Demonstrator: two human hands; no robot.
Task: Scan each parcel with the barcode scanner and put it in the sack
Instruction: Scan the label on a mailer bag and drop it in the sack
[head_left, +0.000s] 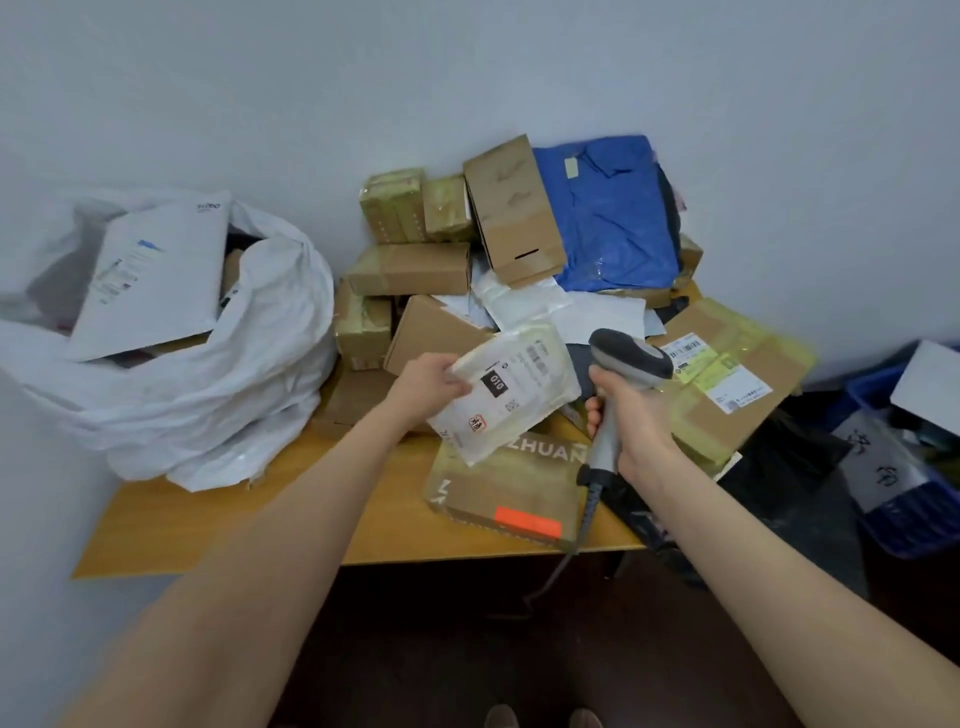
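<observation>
My left hand (428, 387) pinches the left edge of a flat white plastic parcel (511, 392) with a black "010" label, held above the table with its label side up. My right hand (626, 415) grips the handle of a grey barcode scanner (628, 361) just right of that parcel, its head at the parcel's right edge. The white sack (208, 384) sits on the table's left end, mouth open, with a white flat mailer (156, 275) sticking out of it.
A heap of cardboard boxes (410, 267), a blue bag (613, 218) and a large labelled carton (737, 384) covers the back and right of the wooden table (260, 514). A printed box (511, 493) lies at the front edge. A blue crate (904, 467) stands on the floor at right.
</observation>
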